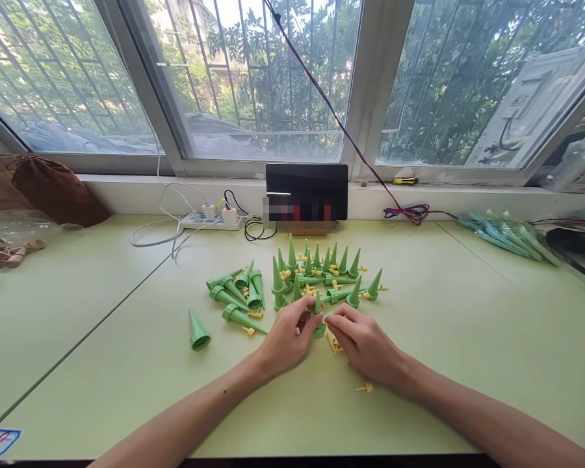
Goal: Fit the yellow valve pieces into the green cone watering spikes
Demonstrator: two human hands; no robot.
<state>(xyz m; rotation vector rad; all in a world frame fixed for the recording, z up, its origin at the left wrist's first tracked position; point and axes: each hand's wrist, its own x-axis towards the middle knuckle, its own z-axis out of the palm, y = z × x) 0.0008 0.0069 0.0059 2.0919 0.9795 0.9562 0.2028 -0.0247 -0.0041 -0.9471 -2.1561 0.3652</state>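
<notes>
My left hand point(290, 330) is closed around a green plastic watering spike point(318, 305), its pointed tip upward, above the table. Close beside it, my right hand point(363, 338) pinches a small yellow valve point(326, 320) against the spike's side; the fingers hide most of the valve. Several loose yellow valves point(337, 344) lie under my right hand, and one valve point(364, 387) is nearer the front edge. Behind my hands, several green spikes point(353, 263) stand upright, many with yellow valves sticking out sideways. To the left, more spikes point(234, 292) lie in a pile, and one spike point(198, 331) sits apart.
A dark-screened tablet point(306, 192) stands at the back by the window, with a power strip point(212, 220) and cables to its left. Bundled wire point(409, 213) and green-blue plastic strips point(509, 237) lie at the back right. A brown bag point(56, 188) and wooden pieces point(10, 253) are at left.
</notes>
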